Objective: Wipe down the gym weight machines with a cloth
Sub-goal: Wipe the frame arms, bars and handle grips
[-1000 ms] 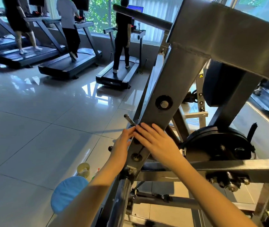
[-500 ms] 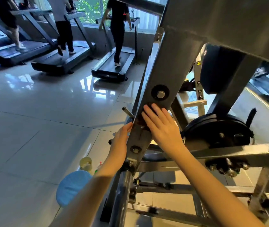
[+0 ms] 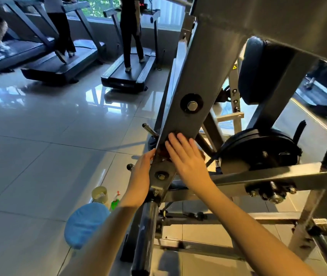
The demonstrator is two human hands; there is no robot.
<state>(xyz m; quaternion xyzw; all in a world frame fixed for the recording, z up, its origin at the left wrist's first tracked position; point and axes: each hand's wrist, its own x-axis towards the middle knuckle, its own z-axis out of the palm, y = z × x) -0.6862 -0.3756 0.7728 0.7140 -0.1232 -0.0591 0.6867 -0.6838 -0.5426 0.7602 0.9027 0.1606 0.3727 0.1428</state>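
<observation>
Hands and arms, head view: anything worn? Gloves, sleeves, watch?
Nothing worn that shows. The left hand and right hand are bare: no gloves, rings or watch. The left forearm and right forearm are uncovered to the frame's edge; no sleeve in view.

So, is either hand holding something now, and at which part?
Nothing is clearly gripped. The right hand presses a dark cloth flat on the slanted beam; the left hand touches its edge, fingers hidden.

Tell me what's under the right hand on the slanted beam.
The right hand lies flat on the slanted beam. A dark reddish scrap peeks out by the fingers, likely the cloth; the hand covers the rest, so I cannot confirm.
</observation>
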